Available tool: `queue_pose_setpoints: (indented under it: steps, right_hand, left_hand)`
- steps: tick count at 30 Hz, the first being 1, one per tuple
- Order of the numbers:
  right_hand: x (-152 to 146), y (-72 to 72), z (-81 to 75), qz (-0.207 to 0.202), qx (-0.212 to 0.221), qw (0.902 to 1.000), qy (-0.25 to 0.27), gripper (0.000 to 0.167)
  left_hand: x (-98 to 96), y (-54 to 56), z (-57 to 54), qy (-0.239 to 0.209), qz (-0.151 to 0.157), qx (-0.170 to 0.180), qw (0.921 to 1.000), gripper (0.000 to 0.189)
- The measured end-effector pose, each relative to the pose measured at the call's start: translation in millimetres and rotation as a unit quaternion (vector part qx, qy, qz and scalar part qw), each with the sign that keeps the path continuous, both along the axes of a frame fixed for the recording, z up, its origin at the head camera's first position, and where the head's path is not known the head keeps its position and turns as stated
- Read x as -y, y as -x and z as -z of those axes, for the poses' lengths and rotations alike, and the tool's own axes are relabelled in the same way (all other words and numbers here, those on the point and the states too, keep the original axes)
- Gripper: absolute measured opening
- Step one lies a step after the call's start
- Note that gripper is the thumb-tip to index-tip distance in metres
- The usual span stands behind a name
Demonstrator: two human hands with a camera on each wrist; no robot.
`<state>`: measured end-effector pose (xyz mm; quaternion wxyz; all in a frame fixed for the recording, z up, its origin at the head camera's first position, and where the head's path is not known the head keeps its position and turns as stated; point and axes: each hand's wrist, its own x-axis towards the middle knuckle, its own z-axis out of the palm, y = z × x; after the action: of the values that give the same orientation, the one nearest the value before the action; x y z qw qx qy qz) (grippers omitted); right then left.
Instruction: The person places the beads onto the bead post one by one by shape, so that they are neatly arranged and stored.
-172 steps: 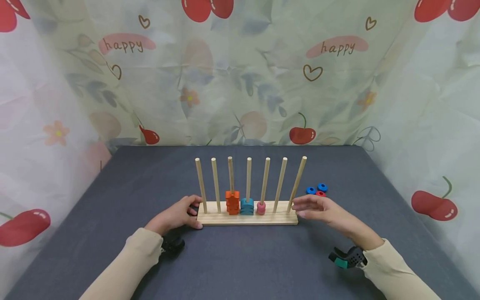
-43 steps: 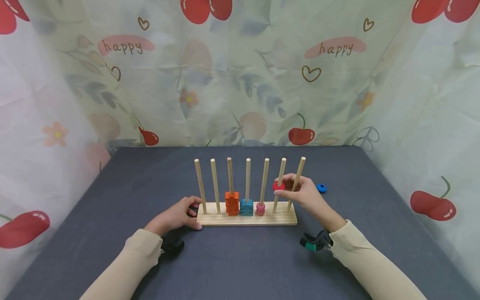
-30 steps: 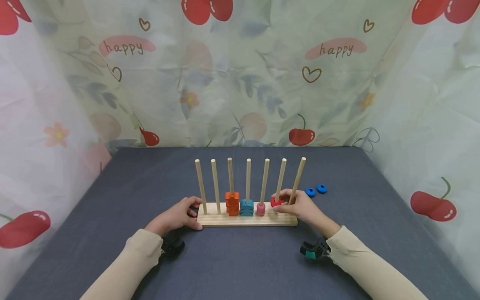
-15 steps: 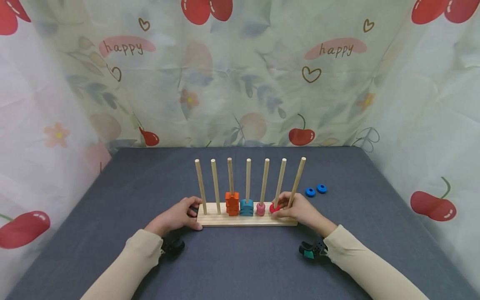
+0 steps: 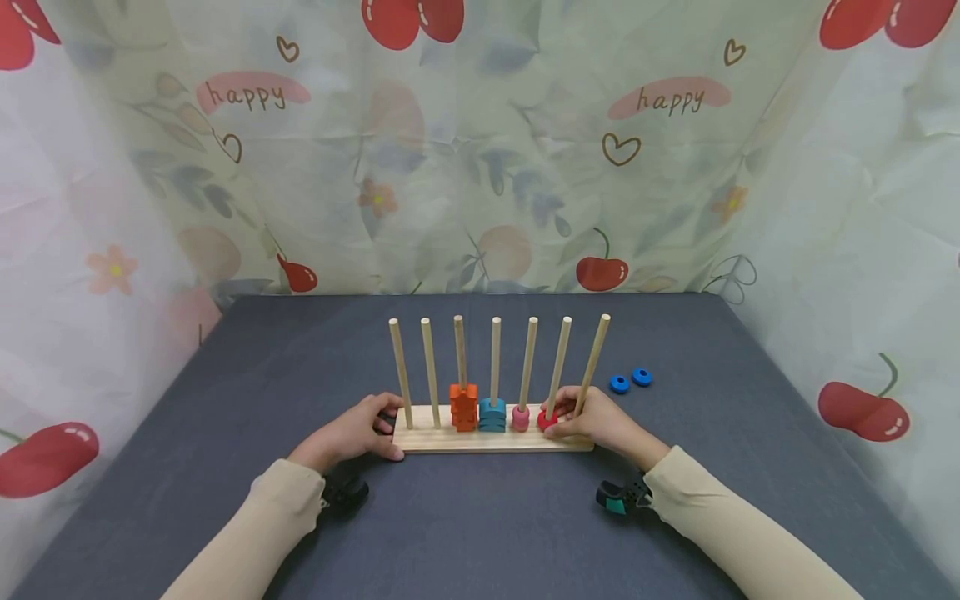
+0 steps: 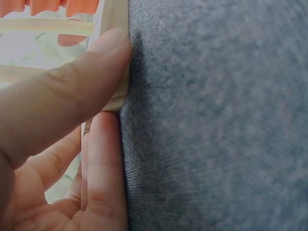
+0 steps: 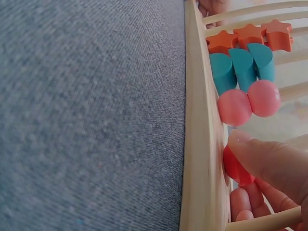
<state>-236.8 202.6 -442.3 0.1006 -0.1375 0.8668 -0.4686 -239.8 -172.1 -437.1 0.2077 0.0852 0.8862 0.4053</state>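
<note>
A wooden peg board (image 5: pixel 465 444) with several upright rods stands on the dark cloth. My left hand (image 5: pixel 356 429) grips its left end; in the left wrist view the thumb (image 6: pixel 108 48) presses on the base's edge. Down at the foot of the second rod from the right, a red ring (image 7: pixel 235 166) sits threaded, pinched by my right hand (image 5: pixel 603 421) between thumb and fingers. Left of it are pink balls (image 7: pixel 235 107), then teal half-round blocks (image 7: pixel 222 72), then orange star blocks (image 7: pixel 222 42), each stacked on its own rod. The fingers partly cover the red ring.
Two blue rings (image 5: pixel 618 384) lie on the cloth behind and right of the board. The rightmost rod (image 5: pixel 594 364) rises close beside my right hand. A patterned curtain (image 5: pixel 480 167) hangs along the back and both sides.
The red ring, earlier lying by the blue rings, was partway down the rod 1.4 s ago and has slid to its foot with my right hand. My left hand stays put.
</note>
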Motion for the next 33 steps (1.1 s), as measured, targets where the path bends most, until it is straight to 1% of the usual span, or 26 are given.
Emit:
queue_pose_setpoints:
  steps: [6, 11, 14, 17, 21, 24, 27, 30, 33]
  right_hand:
    - [1, -0.5, -0.7, 0.001, 0.004, 1.0000, 0.002, 0.027]
    - [-2, -2.2, -2.4, -0.007, 0.012, 0.9999, 0.007, 0.036]
    - [-6, -3.6, -2.7, -0.018, 0.018, 0.9994, 0.022, 0.041]
    - [-12, -6.7, -3.6, -0.020, 0.024, 0.9987, 0.040, 0.043]
    - [-24, -11.7, -8.0, -0.024, 0.016, 0.9972, 0.070, 0.046]
    - [-35, -12.8, -12.7, -0.029, 0.006, 0.9956, 0.089, 0.050]
    - [-48, -12.5, -18.0, -0.018, -0.014, 0.9960, 0.087, 0.051]
    - [-62, -12.5, -24.0, 0.016, -0.037, 0.9963, 0.076, 0.050]
    - [-73, -12.9, -29.6, 0.054, -0.064, 0.9941, 0.069, 0.048]
  left_hand:
    - [0.1, -0.7, -0.2, -0.002, 0.000, 0.002, 1.0000, 0.077]
    - [0.1, -0.6, 0.3, -0.004, 0.001, 0.000, 1.0000, 0.076]
    - [0.2, -0.3, 0.8, -0.006, -0.001, 0.002, 1.0000, 0.076]
    - [0.1, -0.1, 1.1, -0.009, -0.001, 0.004, 1.0000, 0.076]
    - [0.1, 0.5, 1.2, -0.012, 0.000, 0.006, 0.9999, 0.077]
    - [0.1, 0.7, 0.4, -0.011, 0.001, 0.005, 0.9999, 0.076]
    - [0.1, 0.5, -0.6, -0.009, 0.002, 0.003, 1.0000, 0.076]
    - [-0.2, 0.4, -1.3, -0.005, 0.000, 0.002, 1.0000, 0.076]
    - [-0.6, 0.2, -2.2, -0.001, -0.004, 0.006, 1.0000, 0.076]
